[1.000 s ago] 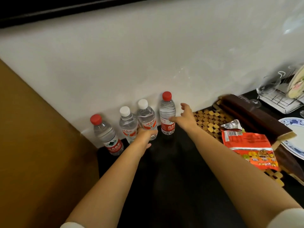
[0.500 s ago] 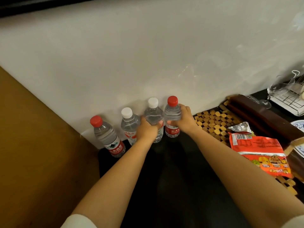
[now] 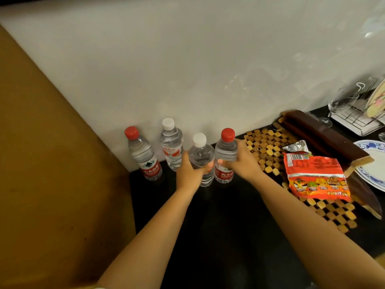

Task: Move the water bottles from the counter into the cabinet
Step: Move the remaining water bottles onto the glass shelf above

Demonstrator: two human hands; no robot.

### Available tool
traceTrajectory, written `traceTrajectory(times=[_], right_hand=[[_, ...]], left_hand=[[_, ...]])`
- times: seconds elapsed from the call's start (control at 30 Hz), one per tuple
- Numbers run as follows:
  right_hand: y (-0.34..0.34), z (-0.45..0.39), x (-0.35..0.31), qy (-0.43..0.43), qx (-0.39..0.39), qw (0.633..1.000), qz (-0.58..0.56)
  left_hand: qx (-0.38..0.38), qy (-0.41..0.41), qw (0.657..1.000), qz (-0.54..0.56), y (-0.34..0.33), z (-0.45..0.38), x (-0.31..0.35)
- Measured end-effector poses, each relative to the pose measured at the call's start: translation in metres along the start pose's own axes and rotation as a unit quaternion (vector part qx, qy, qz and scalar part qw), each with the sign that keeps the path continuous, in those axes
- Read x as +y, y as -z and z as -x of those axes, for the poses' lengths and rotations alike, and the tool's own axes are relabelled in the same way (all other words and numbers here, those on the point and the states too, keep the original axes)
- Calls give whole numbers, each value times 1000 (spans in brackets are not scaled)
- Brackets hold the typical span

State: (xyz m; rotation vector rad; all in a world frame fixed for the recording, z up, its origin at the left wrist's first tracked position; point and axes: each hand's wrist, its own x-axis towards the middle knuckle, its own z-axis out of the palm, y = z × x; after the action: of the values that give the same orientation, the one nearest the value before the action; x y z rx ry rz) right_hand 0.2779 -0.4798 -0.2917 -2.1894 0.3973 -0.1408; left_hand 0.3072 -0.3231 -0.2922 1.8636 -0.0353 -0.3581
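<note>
Several clear water bottles stand on the black counter point(image 3: 218, 226) by the white wall. My left hand point(image 3: 188, 170) is wrapped around a white-capped bottle point(image 3: 201, 155). My right hand point(image 3: 241, 161) grips a red-capped bottle point(image 3: 226, 149) with a red label, right beside it. Both held bottles are upright, a little forward of the wall. To the left, untouched, stand another white-capped bottle point(image 3: 171, 142) and another red-capped bottle point(image 3: 143, 155). No cabinet opening is in view.
A brown panel point(image 3: 52, 174) closes off the left side. Right of the bottles lie a wooden bead mat point(image 3: 264, 142), an orange snack packet point(image 3: 316, 178), a dark board point(image 3: 325, 136), a blue-patterned plate point(image 3: 373, 170), a wine glass point(image 3: 337, 103) and a wire dish rack point(image 3: 358, 119).
Both hands reached the two right-hand bottles and closed around them. The two held bottles have come forward, away from the wall, while the two left bottles stayed put.
</note>
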Motion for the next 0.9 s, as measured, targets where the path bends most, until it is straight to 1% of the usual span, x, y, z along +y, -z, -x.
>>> traceTrajectory(times=[0.1,0.2,0.3,0.37,0.43,0.57,0.63,0.7,0.8,0.9], right_hand=[[-9,41,2,-17,47,998,-29],[-22,87,-6,-25,53,995,-82],[-36,133,-21,-7,62,991,-118],[-41,164,-42,12,73,988,-139],[-42,193,-70,38,86,985,-145],[-45,251,-138,84,138,980,-115],[-49,281,-175,104,147,976,-122],[-54,308,-212,116,144,971,-151],[-61,338,-263,144,127,959,-208],[-70,356,-311,181,98,940,-272]], left_hand=[[-28,5,999,18,10,36,-13],[-45,29,998,32,24,72,-24],[-56,63,994,72,45,110,-35],[-70,81,990,97,66,139,-40],[-91,80,983,138,88,169,-42],[-140,49,964,222,145,227,-30],[-159,23,952,260,180,254,-20],[-179,-20,940,288,214,275,-12],[-185,-68,925,325,266,299,4],[-189,-138,913,334,317,315,21]])
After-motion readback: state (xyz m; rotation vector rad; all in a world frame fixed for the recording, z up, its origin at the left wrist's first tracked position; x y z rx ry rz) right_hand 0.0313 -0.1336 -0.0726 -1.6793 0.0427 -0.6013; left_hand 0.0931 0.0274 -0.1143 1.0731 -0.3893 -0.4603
